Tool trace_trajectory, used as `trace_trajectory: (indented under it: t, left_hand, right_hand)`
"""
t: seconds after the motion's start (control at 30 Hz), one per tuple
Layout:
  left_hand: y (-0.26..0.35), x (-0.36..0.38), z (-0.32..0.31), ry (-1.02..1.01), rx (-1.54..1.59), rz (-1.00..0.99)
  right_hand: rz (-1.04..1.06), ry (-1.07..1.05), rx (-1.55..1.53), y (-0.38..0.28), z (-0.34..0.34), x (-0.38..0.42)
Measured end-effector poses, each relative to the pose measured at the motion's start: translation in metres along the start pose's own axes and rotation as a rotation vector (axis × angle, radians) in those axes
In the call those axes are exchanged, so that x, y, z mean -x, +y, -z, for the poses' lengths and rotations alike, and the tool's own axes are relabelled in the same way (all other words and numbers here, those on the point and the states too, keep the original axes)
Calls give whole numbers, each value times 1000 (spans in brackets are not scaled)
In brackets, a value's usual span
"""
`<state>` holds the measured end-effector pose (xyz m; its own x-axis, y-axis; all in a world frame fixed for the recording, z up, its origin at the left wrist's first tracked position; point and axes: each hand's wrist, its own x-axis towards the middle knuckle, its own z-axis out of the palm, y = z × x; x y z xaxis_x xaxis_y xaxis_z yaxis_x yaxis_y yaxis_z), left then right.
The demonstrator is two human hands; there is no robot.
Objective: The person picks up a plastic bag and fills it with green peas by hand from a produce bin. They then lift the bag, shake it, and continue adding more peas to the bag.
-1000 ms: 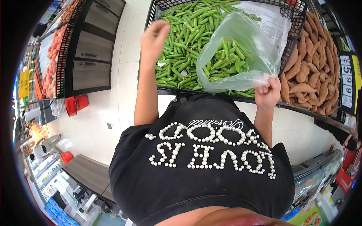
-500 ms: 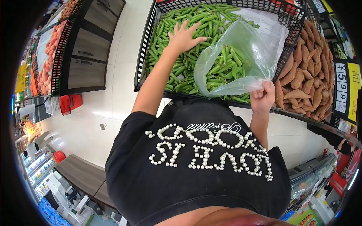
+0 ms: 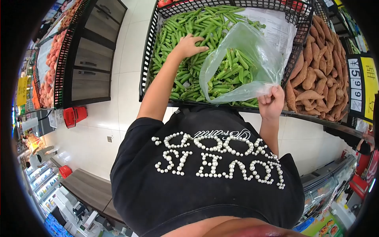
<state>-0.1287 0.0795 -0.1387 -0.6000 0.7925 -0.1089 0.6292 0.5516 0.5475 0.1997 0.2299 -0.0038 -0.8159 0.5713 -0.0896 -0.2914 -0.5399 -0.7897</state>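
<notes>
My left hand (image 3: 189, 46) is down in a heap of green pea pods (image 3: 205, 27), fingers curled in among them with the tips partly hidden. The pods fill most of a black plastic crate (image 3: 144, 75). At the crate's near right edge my right hand (image 3: 271, 102) is closed in a fist on the rim of a clear plastic bag (image 3: 252, 94). The bag's mouth gapes toward my left hand, and a pile of pods lies inside it. The bag rests on the loose pods.
Sweet potatoes (image 3: 316, 79) fill the bin to the right, beside a yellow price sign (image 3: 367, 87). Newspaper (image 3: 272, 25) lines the crate's back right. Across the aisle, peaches (image 3: 51, 59) lie above dark cabinets (image 3: 90, 55). Red baskets (image 3: 74, 116) stand on the floor.
My left hand has drawn back toward me, its spread fingers now curled into the pods. My right hand keeps its hold on the bag, which has shifted only slightly.
</notes>
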Motion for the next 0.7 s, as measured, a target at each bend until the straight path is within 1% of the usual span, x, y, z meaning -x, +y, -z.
trace_trajectory:
  t: [0.03, 0.13, 0.17, 0.27, 0.3, 0.4, 0.53, 0.63, 0.7]
  left_hand:
    - [2, 8, 6, -65, 1, -10]
    - [5, 43, 8, -55, 32, -35]
    - [11, 58, 5, 32, -5, -39]
    - [30, 89, 9, 41, -33, -8]
    - [40, 98, 12, 52, -53, 29]
    - [48, 105, 3, 125, -103, 85]
    - [52, 108, -4, 211, -70, 100]
    - [42, 107, -9, 333, 0, 75]
    - [25, 100, -5, 381, 157, 32]
  right_hand:
    - [3, 10, 0, -2, 0, 0]
    - [3, 10, 0, -2, 2, 1]
    - [-1, -9, -2, -1, 7, 1]
    - [-9, -19, -12, 1, 9, 0]
    - [-11, -13, -17, 2, 8, 1]
    - [-8, -44, -19, 7, 10, 0]
    - [-20, -16, 21, 6, 6, 2]
    - [-4, -15, 16, 4, 6, 3]
    - [2, -26, 9, 3, 9, 5]
